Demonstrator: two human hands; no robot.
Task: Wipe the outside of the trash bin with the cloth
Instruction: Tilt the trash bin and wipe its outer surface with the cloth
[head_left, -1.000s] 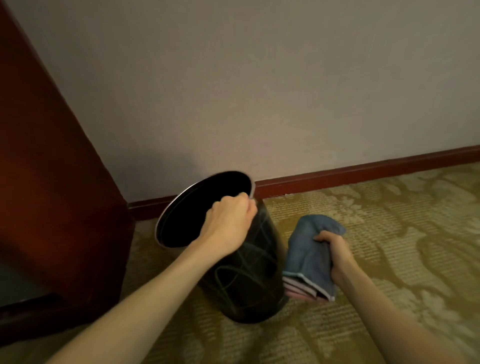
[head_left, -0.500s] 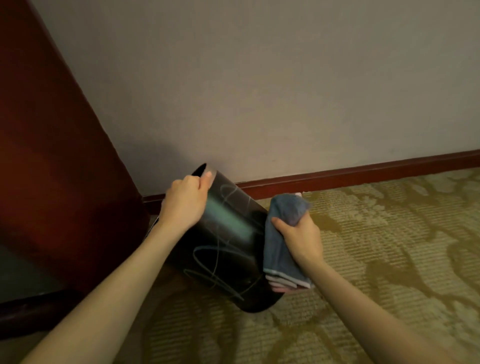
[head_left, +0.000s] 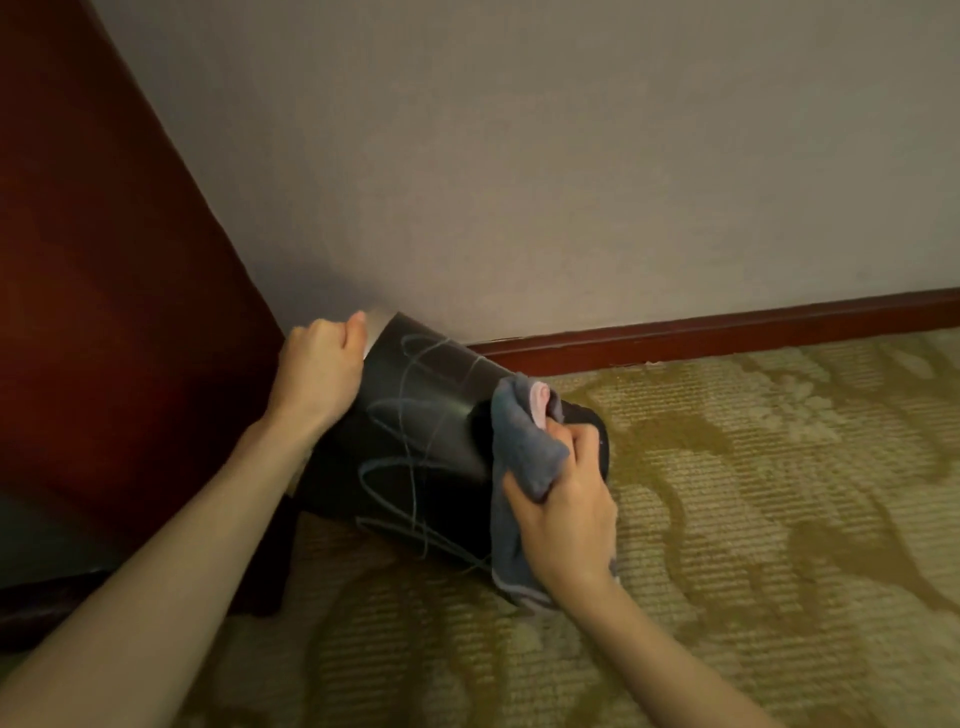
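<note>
Head view: your left hand (head_left: 319, 374) grips the tipped trash bin (head_left: 415, 421), right hand (head_left: 566, 512) clutches cloth (head_left: 524, 447), so shove hard and it may slip.

Both arms are in shot now, bare from the wrists right down to the bottom edge of the frame, with smooth forearms that narrow at the wrist. The left hand (head_left: 319, 374) is bare, its knuckles showing in a row. The right hand (head_left: 563, 514) is bare too, knuckles raised across its back. Anything worn higher up is out of view.
</note>
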